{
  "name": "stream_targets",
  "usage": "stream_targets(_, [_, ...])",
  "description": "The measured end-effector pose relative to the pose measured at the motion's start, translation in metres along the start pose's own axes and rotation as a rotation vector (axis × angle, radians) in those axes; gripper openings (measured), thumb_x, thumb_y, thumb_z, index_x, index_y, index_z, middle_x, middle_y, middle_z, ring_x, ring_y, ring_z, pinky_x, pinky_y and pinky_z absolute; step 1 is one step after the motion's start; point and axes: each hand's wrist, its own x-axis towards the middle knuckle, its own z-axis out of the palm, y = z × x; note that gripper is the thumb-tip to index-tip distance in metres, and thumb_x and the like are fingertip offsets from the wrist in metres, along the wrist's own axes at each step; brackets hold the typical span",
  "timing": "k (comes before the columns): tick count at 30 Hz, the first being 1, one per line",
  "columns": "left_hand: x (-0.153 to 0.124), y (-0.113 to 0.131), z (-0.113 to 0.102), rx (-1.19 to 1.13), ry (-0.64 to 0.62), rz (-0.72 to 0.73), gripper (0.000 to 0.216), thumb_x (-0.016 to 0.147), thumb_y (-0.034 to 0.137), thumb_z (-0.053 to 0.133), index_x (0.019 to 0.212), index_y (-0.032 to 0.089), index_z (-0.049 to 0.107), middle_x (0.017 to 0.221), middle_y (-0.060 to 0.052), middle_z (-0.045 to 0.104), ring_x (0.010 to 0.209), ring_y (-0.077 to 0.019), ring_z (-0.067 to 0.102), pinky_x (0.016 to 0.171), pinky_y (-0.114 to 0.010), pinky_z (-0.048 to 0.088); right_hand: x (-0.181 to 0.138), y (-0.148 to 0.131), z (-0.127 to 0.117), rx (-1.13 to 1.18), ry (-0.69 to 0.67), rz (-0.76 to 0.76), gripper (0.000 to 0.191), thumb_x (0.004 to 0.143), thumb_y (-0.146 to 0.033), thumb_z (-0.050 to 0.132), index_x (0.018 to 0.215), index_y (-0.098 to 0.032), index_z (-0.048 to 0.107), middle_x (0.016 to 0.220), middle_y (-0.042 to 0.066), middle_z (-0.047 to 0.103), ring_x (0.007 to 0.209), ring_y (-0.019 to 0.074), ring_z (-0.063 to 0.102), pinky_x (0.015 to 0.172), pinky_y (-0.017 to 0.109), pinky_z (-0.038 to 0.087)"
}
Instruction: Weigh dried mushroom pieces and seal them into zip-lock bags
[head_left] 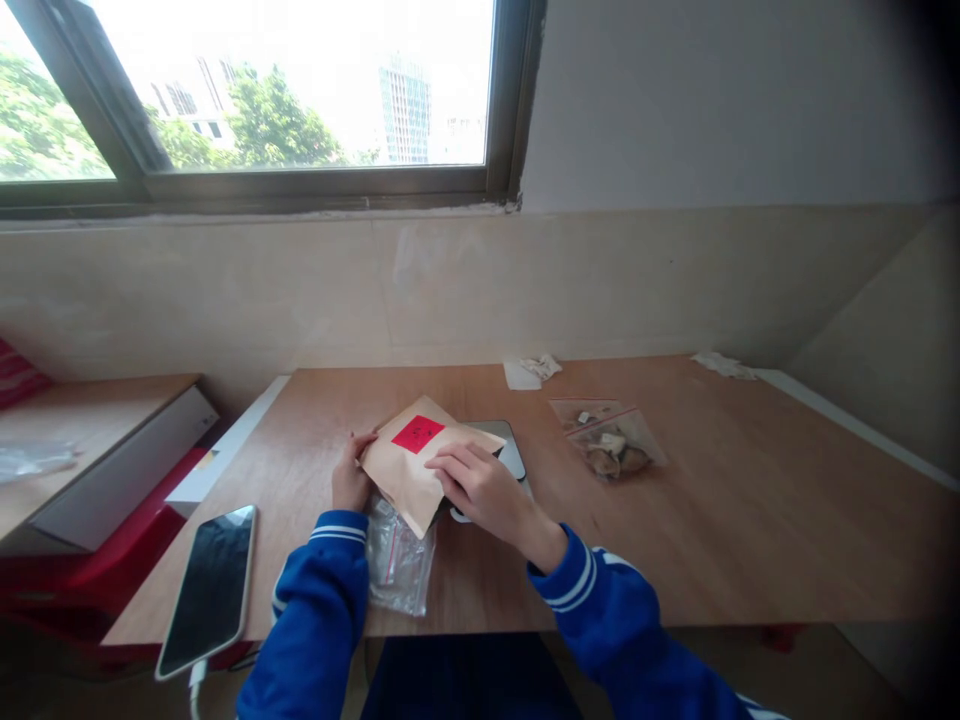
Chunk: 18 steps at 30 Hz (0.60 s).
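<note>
A brown kraft paper bag [394, 475] with a red square label [418, 433] is tilted above the table in front of me. My left hand [351, 475] grips its left corner, the thumb lying along the edge. Fingers bent, my right hand [480, 487] lies against the bag's right side; its fingertips touch the paper, and whether they pinch it is unclear. Partly hidden behind the bag and right hand is a flat device with a metallic top [508, 447], perhaps a small scale. Clear plastic zip bags [401, 565] lie below the paper bag.
Two clear zip bags with brownish dried pieces [619, 445] lie to the right. Crumpled white paper [541, 370] rests by the wall. At the table's left front edge, a phone [211, 585] overhangs with a white cable [196, 678] plugged in.
</note>
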Motion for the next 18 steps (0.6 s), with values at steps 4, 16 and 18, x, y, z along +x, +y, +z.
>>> stream_targets(4, [0.001,-0.002,0.0,-0.024,0.003,-0.023,0.032,0.074,0.022,0.057,0.106,0.022,0.061,0.12,-0.006,0.066,0.137,-0.0264,0.035,0.112,-0.044,0.029,-0.015,0.0,0.006,-0.001,0.251,0.117,0.018,0.092,-0.015,0.046,0.107,-0.019,0.055,0.1,0.008,0.063,0.098,0.0215,0.057,0.089,0.039,0.048])
stream_targets(16, [0.003,0.0,0.001,-0.061,0.021,-0.079,0.037,0.068,0.018,0.062,0.104,0.024,0.063,0.111,-0.003,0.07,0.12,-0.0273,0.054,0.109,-0.047,0.033,-0.018,0.004,0.0,0.108,0.026,0.224,0.023,0.093,-0.013,0.04,0.1,-0.017,0.061,0.1,0.01,0.066,0.1,0.0215,0.06,0.089,0.038,0.051])
stream_targets(18, [0.003,0.0,0.0,-0.065,0.014,-0.073,0.037,0.068,0.019,0.062,0.104,0.023,0.063,0.112,-0.003,0.07,0.12,-0.0272,0.055,0.109,-0.047,0.032,-0.015,0.005,0.004,0.066,-0.106,0.272,0.025,0.092,-0.014,0.04,0.1,-0.016,0.064,0.101,0.011,0.068,0.1,0.0239,0.061,0.089,0.041,0.051])
